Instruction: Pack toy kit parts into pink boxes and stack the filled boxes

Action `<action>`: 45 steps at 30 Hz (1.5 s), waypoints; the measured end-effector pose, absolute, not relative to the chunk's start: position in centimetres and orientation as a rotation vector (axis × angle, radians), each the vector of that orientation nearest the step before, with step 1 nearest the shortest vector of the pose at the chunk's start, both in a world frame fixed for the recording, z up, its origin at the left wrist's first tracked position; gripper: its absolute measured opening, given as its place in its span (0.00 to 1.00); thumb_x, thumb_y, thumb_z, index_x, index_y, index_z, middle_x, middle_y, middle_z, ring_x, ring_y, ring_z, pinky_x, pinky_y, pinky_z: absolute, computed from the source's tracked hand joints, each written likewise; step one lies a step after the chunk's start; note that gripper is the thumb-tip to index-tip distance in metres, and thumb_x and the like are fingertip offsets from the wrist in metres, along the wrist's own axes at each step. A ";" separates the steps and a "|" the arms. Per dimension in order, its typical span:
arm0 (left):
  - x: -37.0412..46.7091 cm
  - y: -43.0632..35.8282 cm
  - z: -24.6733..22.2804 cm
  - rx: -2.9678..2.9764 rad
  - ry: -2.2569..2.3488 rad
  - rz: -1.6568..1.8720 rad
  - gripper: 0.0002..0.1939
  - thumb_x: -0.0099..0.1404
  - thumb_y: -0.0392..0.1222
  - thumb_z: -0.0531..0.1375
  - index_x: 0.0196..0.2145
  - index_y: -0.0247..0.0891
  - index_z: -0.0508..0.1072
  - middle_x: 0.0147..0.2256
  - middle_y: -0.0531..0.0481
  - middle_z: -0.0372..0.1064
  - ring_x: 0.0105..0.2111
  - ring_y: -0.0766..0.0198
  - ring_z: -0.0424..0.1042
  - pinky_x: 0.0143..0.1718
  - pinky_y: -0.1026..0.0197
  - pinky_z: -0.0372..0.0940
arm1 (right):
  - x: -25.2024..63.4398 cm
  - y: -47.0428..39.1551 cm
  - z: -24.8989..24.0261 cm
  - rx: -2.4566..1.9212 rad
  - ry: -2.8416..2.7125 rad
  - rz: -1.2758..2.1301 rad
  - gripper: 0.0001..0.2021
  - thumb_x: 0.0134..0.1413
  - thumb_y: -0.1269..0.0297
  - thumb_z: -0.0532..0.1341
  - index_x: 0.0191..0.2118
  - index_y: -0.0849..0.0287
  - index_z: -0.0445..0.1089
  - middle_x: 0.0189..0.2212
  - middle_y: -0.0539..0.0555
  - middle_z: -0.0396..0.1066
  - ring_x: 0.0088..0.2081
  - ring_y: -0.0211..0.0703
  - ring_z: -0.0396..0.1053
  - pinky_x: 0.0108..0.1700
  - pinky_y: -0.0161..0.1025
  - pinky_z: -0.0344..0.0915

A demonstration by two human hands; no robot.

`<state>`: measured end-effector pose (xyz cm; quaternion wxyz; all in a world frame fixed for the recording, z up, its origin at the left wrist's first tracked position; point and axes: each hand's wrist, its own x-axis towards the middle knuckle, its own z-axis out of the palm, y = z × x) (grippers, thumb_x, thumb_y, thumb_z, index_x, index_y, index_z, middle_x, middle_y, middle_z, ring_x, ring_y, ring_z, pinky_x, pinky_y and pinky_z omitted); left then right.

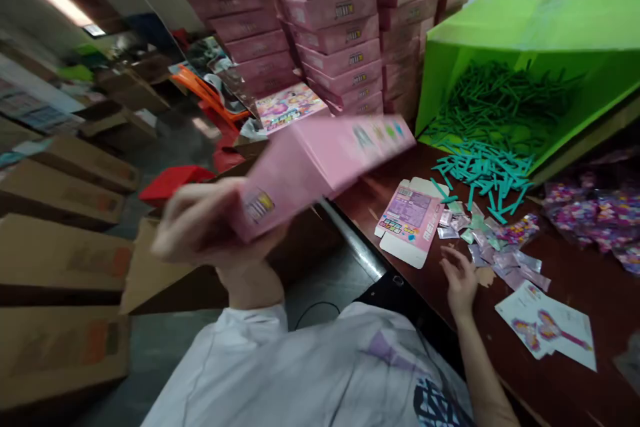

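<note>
A pink box (320, 167) is tilted in the air left of the table, gripped at its lower left end by my left hand (205, 227); both are slightly blurred. My right hand (460, 277) rests at the near edge of the dark table (525, 387), fingers apart, with nothing in it. Beyond that hand lies a flattened pink carton (410, 220) with white flaps. Small sachets (500, 253) are piled just right of my right hand. Printed sheets (550, 327) lie nearer the right side of the table.
Teal sticks (485, 170) spill from a green box (530, 20) at the back right. Bags of colourful pieces (595, 213) lie at the right. Pink boxes (345, 33) stand stacked behind. Brown cartons (60, 247), a red object (175, 183) and an orange chair (213, 100) are at left.
</note>
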<state>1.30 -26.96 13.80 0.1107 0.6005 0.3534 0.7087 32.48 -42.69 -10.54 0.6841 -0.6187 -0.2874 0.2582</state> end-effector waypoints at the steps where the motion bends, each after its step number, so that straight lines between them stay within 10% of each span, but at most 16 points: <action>1: 0.6 -26.0 14.5 1.877 1.048 2.243 0.29 0.27 0.39 0.77 0.32 0.45 0.78 0.33 0.56 0.73 0.39 0.58 0.75 0.48 0.51 0.73 | 32.1 -42.1 -11.1 -1.389 -0.656 0.603 0.16 0.49 0.56 0.65 0.43 0.57 0.73 0.43 0.60 0.74 0.44 0.52 0.71 0.44 0.48 0.70; 7: 0.9 -16.4 15.8 2.458 1.194 1.860 0.13 0.53 0.43 0.70 0.34 0.36 0.75 0.38 0.52 0.73 0.52 0.58 0.69 0.65 0.39 0.55 | 31.5 -40.9 -14.0 -1.451 -0.650 0.602 0.15 0.50 0.54 0.64 0.41 0.60 0.73 0.39 0.60 0.74 0.38 0.48 0.72 0.40 0.44 0.71; 14: 0.5 -9.4 14.8 2.737 1.221 1.400 0.34 0.60 0.64 0.61 0.49 0.29 0.69 0.56 0.40 0.64 0.60 0.50 0.60 0.63 0.35 0.49 | 31.2 -40.8 -14.3 -1.510 -0.887 0.540 0.17 0.51 0.59 0.63 0.45 0.61 0.71 0.46 0.61 0.72 0.43 0.48 0.72 0.45 0.47 0.73; 18: 5.9 -12.5 5.2 2.659 1.049 1.615 0.23 0.65 0.59 0.57 0.45 0.36 0.73 0.53 0.42 0.67 0.60 0.49 0.60 0.65 0.39 0.48 | 30.7 -39.3 -13.5 -1.459 -0.667 0.633 0.23 0.48 0.58 0.64 0.50 0.61 0.66 0.51 0.64 0.69 0.50 0.52 0.70 0.51 0.52 0.70; 22: 13.5 -19.3 -7.5 2.403 0.961 0.856 0.24 0.67 0.50 0.56 0.56 0.34 0.66 0.57 0.35 0.64 0.59 0.50 0.63 0.59 0.44 0.59 | 30.9 -37.4 -12.4 -1.506 -0.421 0.691 0.25 0.41 0.56 0.66 0.46 0.62 0.65 0.48 0.66 0.71 0.47 0.52 0.72 0.51 0.52 0.69; 26: 16.6 -23.8 -13.5 2.089 0.982 0.745 0.25 0.65 0.46 0.58 0.58 0.37 0.64 0.54 0.39 0.69 0.64 0.48 0.56 0.63 0.39 0.51 | 31.0 -36.1 -11.6 -1.510 -0.381 0.717 0.26 0.38 0.55 0.66 0.45 0.62 0.65 0.46 0.65 0.73 0.45 0.50 0.73 0.50 0.49 0.68; 37: 16.6 -24.3 -10.7 1.362 1.035 0.854 0.33 0.47 0.54 0.70 0.48 0.35 0.73 0.55 0.38 0.66 0.52 0.50 0.69 0.53 0.50 0.65 | 32.7 -38.0 -7.9 -1.449 -0.436 1.061 0.21 0.33 0.56 0.69 0.36 0.63 0.74 0.36 0.60 0.78 0.37 0.56 0.75 0.41 0.48 0.71; 45: 20.0 -28.6 -8.5 0.927 0.912 0.968 0.29 0.59 0.67 0.56 0.40 0.38 0.76 0.41 0.48 0.77 0.46 0.57 0.74 0.50 0.58 0.66 | 30.6 -41.8 -4.8 -1.749 -0.693 0.844 0.23 0.48 0.46 0.64 0.42 0.62 0.73 0.39 0.61 0.77 0.42 0.54 0.75 0.45 0.46 0.70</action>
